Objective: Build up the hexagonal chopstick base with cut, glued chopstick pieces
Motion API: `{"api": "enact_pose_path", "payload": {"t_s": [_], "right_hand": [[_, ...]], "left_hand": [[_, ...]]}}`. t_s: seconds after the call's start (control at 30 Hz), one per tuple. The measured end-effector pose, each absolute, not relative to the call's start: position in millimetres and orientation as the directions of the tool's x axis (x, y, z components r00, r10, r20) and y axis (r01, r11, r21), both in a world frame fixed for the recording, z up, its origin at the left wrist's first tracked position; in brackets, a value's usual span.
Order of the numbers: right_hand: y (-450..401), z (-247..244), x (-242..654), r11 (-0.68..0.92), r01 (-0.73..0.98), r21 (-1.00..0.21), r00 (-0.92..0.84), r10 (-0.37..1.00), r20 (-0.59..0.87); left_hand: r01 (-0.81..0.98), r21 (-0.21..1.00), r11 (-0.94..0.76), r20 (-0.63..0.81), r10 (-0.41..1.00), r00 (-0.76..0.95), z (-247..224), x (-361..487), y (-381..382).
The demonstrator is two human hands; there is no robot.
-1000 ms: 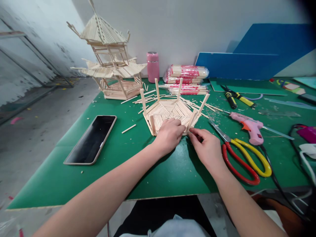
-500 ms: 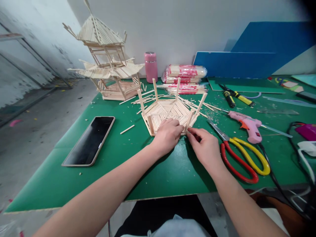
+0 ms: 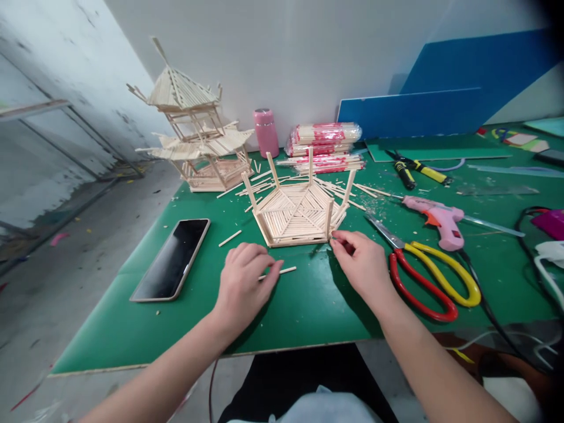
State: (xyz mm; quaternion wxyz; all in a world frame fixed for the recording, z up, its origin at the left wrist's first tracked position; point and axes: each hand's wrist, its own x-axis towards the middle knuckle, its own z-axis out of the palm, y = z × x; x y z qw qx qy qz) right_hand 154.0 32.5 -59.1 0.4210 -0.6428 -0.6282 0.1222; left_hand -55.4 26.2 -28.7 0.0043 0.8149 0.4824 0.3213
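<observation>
A hexagonal base built from wooden sticks (image 3: 293, 214), with upright stick posts at its corners, sits on the green table in front of me. My right hand (image 3: 359, 255) pinches at its near right corner, by the foot of a post. What lies between those fingertips is mostly hidden. To the left and nearer to me, my left hand (image 3: 249, 279) is apart from the base. Its thumb and fingers are closed on a short wooden stick (image 3: 288, 269) just above the table.
A finished stick pagoda (image 3: 205, 147) stands at the back left. A phone (image 3: 171, 261) lies left, scissors (image 3: 427, 276) and a pink glue gun (image 3: 436, 220) right. Behind are loose sticks (image 3: 339, 191), pliers (image 3: 418, 169), wrapped stick bundles (image 3: 326, 140) and a pink bottle (image 3: 266, 132).
My left hand has left the base and moved left and towards me, now with a short stick in its fingers. My right hand stays at the base's near right corner.
</observation>
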Motion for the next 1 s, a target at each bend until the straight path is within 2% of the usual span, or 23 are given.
{"api": "enact_pose_path", "payload": {"t_s": [0.17, 0.37, 1.0], "right_hand": [[31, -58, 154, 0.152, 0.697, -0.700, 0.171, 0.914, 0.369], [31, -59, 154, 0.150, 0.700, -0.698, 0.168, 0.915, 0.366], [32, -59, 152, 0.141, 0.717, -0.682, 0.159, 0.920, 0.358]], "left_hand": [[0.825, 0.396, -0.404, 0.417, 0.879, 0.230, -29, -73, 44], [0.769, 0.465, -0.439, 0.356, 0.888, 0.291, -28, -66, 70], [0.725, 0.529, -0.440, 0.363, 0.890, 0.275, -33, -64, 74]]}}
